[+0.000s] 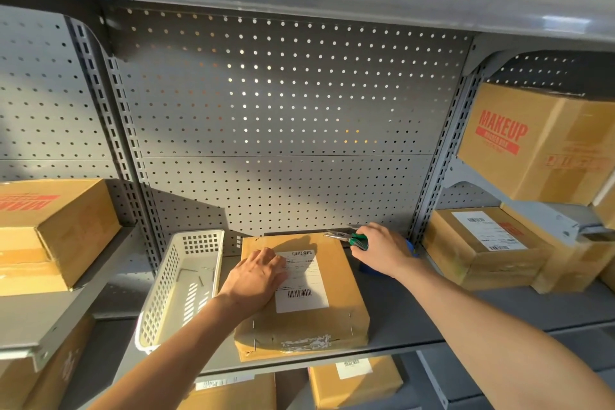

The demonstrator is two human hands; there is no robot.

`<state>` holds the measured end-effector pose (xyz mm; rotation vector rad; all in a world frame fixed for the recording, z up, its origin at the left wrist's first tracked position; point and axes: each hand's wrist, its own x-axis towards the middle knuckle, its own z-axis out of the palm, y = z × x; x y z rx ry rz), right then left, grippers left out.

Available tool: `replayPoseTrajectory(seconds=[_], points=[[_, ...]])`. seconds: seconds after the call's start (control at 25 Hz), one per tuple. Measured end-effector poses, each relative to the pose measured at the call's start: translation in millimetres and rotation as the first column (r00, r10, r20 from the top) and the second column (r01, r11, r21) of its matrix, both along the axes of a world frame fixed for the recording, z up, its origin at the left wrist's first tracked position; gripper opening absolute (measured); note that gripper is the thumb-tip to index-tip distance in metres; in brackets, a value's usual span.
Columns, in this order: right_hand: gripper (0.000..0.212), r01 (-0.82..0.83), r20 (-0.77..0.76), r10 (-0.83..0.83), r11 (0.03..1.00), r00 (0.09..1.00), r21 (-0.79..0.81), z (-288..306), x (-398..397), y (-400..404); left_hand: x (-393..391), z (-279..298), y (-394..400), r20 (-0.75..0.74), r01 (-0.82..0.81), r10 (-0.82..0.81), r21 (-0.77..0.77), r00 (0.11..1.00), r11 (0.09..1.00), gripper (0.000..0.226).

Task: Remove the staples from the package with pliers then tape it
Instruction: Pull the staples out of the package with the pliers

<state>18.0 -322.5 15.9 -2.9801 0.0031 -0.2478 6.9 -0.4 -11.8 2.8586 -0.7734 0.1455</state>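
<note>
head view, left to right: a cardboard box (50,230) sits on a side shelf at far left, then a white basket (181,286) stands on the grey shelf (432,313), just beside the package's left edge, with a few thin metal bits, probably pulled staples, lying in it. the package (306,319), a flat brown parcel with a white label (301,280), lies on the shelf between the two hands, its long axis running away from the person toward the pegboard. the left hand (256,276) rests flat on the package's left half, fingers fairly straight and spread, pressing it down. staples show along the near edge and near the right edge of the top face. the right hand (382,251), curled round the green handles of the pliers (349,238), is just off the package's far right corner, the tips pointing left over that corner; whether the pliers' tips are parted cannot be told. it seems the right hand is the one to work, and the visible staples lie nearer the person than the pliers. more boxes (482,243) stand at right.
</note>
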Motion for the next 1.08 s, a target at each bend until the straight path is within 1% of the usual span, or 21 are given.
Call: replayPoseTrajectory(seconds=[0.12, 0.24, 0.32, 0.4, 0.6, 0.88, 1.08], points=[[0.041, 0.003, 0.005, -0.003, 1.0, 1.0, -0.028, -4, 3, 1, 1, -2, 2, -0.017, 0.009, -0.01, -0.016, 1.0, 1.0, 0.045], [0.041, -0.004, 0.006, 0.004, 0.999, 1.0, -0.047, -10, 7, 2, 0, -6, 5, -0.015, 0.017, -0.018, -0.039, 1.0, 0.999, 0.06], [0.04, -0.011, 0.004, 0.011, 0.998, 1.0, -0.054, -13, 8, 1, 0, -8, 4, -0.012, 0.016, -0.017, -0.061, 1.0, 0.998, 0.063], [0.04, -0.013, 0.007, 0.013, 0.999, 1.0, -0.053, -15, 10, 0, 0, -9, 4, -0.021, 0.017, -0.019, -0.084, 1.0, 0.996, 0.06], [0.039, -0.019, 0.006, 0.02, 0.998, 1.0, -0.055, -16, 16, 1, 0, -10, 5, -0.018, 0.006, -0.008, -0.091, 1.0, 0.996, 0.045], [0.032, -0.051, -0.004, 0.05, 0.997, 0.999, -0.065, -18, 19, 0, 1, -12, 5, -0.009, 0.002, -0.003, -0.112, 1.0, 0.994, 0.042], [0.029, -0.028, 0.014, 0.029, 0.997, 0.999, -0.066, -20, 18, 3, 0, -15, 4, -0.025, -0.024, 0.02, -0.149, 0.999, 0.989, 0.041]])
